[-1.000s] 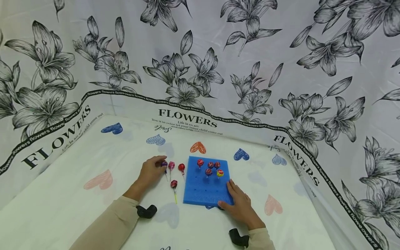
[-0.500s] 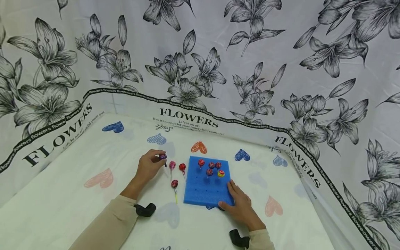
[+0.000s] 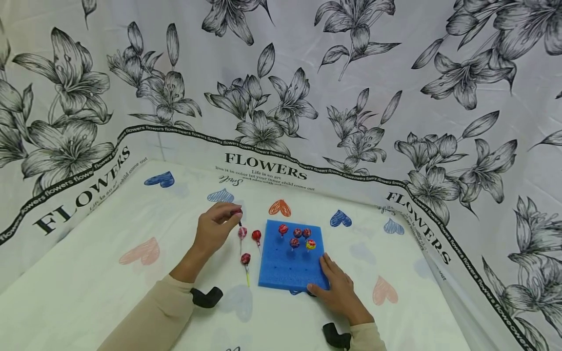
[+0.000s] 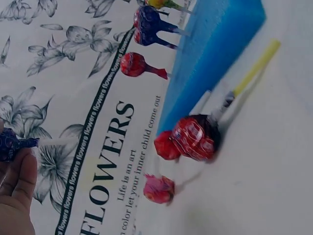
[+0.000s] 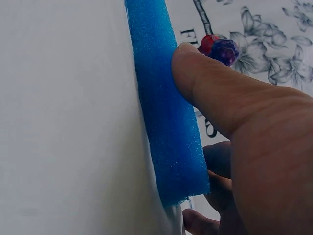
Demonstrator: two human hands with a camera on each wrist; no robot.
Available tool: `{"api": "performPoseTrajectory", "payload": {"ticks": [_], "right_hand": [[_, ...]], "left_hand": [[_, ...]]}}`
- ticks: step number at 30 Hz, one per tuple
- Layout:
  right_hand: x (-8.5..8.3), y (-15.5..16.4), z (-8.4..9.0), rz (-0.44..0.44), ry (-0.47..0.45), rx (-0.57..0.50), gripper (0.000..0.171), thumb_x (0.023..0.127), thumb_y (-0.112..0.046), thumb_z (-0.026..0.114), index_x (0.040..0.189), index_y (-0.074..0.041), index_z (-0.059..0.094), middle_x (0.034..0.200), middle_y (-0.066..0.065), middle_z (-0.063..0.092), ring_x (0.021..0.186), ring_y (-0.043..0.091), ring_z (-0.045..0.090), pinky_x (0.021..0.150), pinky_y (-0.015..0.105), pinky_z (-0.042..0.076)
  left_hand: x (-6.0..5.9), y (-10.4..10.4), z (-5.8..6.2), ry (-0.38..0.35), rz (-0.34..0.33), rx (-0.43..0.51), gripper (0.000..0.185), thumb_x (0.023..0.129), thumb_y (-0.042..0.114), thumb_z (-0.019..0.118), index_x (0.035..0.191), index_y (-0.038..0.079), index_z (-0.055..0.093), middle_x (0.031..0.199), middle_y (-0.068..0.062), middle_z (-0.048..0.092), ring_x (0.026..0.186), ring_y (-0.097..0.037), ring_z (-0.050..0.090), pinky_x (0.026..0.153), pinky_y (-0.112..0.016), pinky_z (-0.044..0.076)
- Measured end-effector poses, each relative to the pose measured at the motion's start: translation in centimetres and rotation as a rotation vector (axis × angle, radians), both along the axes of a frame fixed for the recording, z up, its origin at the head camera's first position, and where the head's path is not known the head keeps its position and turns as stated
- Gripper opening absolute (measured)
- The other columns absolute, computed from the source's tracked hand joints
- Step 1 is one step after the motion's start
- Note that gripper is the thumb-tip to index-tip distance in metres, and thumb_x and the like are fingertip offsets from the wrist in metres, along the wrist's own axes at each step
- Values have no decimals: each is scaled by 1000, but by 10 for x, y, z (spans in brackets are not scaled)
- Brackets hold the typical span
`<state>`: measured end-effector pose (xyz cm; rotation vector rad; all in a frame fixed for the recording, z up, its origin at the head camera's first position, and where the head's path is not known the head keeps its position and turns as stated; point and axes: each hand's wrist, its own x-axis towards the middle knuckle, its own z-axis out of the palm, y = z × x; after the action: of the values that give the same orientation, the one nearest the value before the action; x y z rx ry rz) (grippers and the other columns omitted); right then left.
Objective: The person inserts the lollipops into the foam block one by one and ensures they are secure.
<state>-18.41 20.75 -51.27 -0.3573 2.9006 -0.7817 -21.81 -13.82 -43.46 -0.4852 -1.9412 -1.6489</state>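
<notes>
My left hand [image 3: 213, 230] pinches a lollipop in a purple-blue wrapper [image 4: 7, 145], raised above the cloth, its white stick pointing away from the fingers in the left wrist view. Just right of that hand lie a pink lollipop [image 3: 242, 233], a red one [image 3: 256, 235] and a dark red one with a yellow stick [image 3: 246, 259]. A blue foam block [image 3: 285, 273] holds several upright lollipops in its far half, among them a yellow-and-red one [image 3: 311, 244]. My right hand [image 3: 339, 287] grips the block's near right corner, thumb [image 5: 195, 68] at the front edge and fingers along the side.
Small holes [image 3: 291, 268] dot the near half of the block. A white cloth [image 3: 145, 302] printed with hearts covers the table. Behind it hangs a flower-printed curtain [image 3: 360, 63]. A black wrist mount [image 3: 206, 297] sits at the left cuff, another [image 3: 336, 335] at the right.
My left hand has lifted the purple-blue lollipop from beside the pink one and now brings it slightly right and up, turning over it. The right hand and the foam block stay put.
</notes>
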Motion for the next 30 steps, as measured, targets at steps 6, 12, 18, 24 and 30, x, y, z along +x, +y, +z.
{"api": "performPoseTrajectory", "payload": {"ticks": [6, 12, 18, 24, 30], "right_hand": [[-1, 0, 0, 4, 9, -5, 92, 86, -55, 64, 152, -4, 25, 159, 12, 16, 142, 40, 13, 105, 66, 10], [0, 0, 1, 12, 7, -17, 92, 86, -55, 64, 151, -3, 25, 158, 13, 16, 141, 41, 14, 105, 66, 10], [0, 1, 0, 6, 0, -3, 92, 86, -54, 64, 152, -3, 25, 159, 12, 15, 142, 40, 13, 106, 66, 10], [0, 1, 1, 6, -1, -6, 91, 87, -54, 64, 151, -3, 25, 159, 12, 15, 142, 41, 14, 105, 66, 10], [1, -1, 3, 5, -4, -10, 91, 87, -54, 64, 152, -4, 25, 158, 12, 16, 141, 41, 14, 106, 66, 10]], "left_hand": [[14, 14, 22, 73, -44, -1, 28, 81, -15, 69, 108, -13, 64, 99, -23, 61, 85, -29, 64, 81, -24, 53], [21, 25, 25, 94, -120, 16, 27, 80, -18, 67, 107, -14, 64, 101, -24, 58, 87, -32, 63, 81, -26, 53], [24, 44, 17, -11, -168, 13, 32, 83, -12, 68, 114, -11, 63, 104, -22, 62, 95, -32, 64, 83, -32, 53], [19, 62, 9, -96, -185, 29, 28, 84, -10, 68, 112, -10, 64, 106, -25, 63, 97, -35, 64, 82, -34, 54], [4, 71, -16, -166, -179, 26, 28, 84, -5, 71, 112, -7, 67, 107, -21, 65, 98, -29, 65, 83, -34, 54]]}}
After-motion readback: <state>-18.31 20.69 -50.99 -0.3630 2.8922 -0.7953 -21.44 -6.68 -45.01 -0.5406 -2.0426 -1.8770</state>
